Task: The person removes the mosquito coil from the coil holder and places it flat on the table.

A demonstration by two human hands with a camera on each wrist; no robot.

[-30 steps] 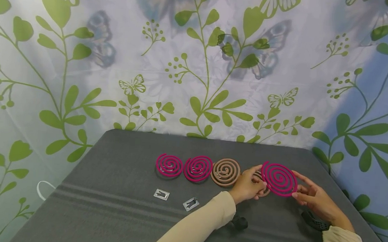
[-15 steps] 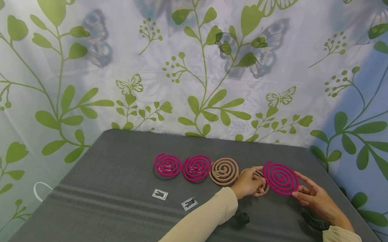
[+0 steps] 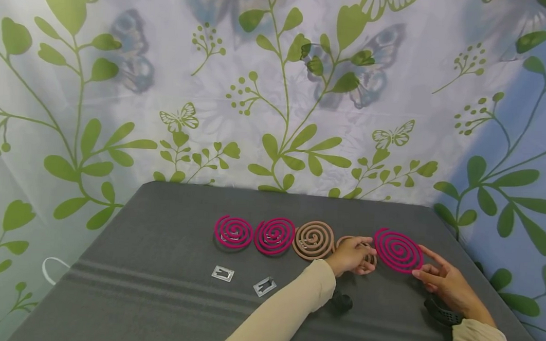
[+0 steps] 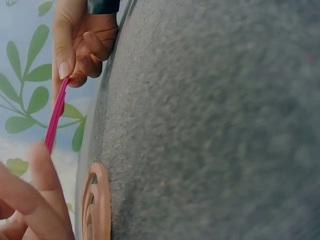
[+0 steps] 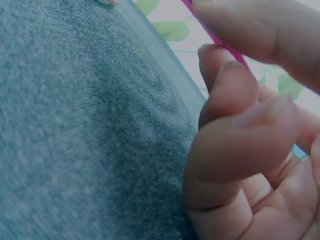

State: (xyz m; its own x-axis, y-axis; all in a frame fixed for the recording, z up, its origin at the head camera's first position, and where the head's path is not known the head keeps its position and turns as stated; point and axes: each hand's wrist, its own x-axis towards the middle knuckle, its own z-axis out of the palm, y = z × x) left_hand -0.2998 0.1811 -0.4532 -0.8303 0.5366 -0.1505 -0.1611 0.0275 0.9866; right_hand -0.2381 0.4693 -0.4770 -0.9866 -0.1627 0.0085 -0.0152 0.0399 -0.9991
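Observation:
In the head view my right hand (image 3: 450,283) pinches a pink mosquito coil (image 3: 397,250) by its right edge, thumb on the near side, holding it tilted above the table. The right wrist view shows only a thin strip of that pink coil (image 5: 220,42) between the fingers. My left hand (image 3: 353,257) is just left of the coil, fingers loosely bent with nothing gripped, over a brown mosquito coil (image 3: 343,241) that it partly covers. In the left wrist view the pink coil (image 4: 56,115) appears edge-on, and a left fingertip overlaps its near end.
To the left, a brown coil (image 3: 313,240) and two pink coils, one at the middle (image 3: 274,236) and one at the far left (image 3: 233,232), sit in a row over metal stands. Two loose metal stands, one left (image 3: 223,273) and one right (image 3: 264,286), lie nearer on the grey table (image 3: 155,298).
My left fingers have come away from the pink coil's left edge and loosened. The right hand still holds the coil, now slightly farther from the left hand.

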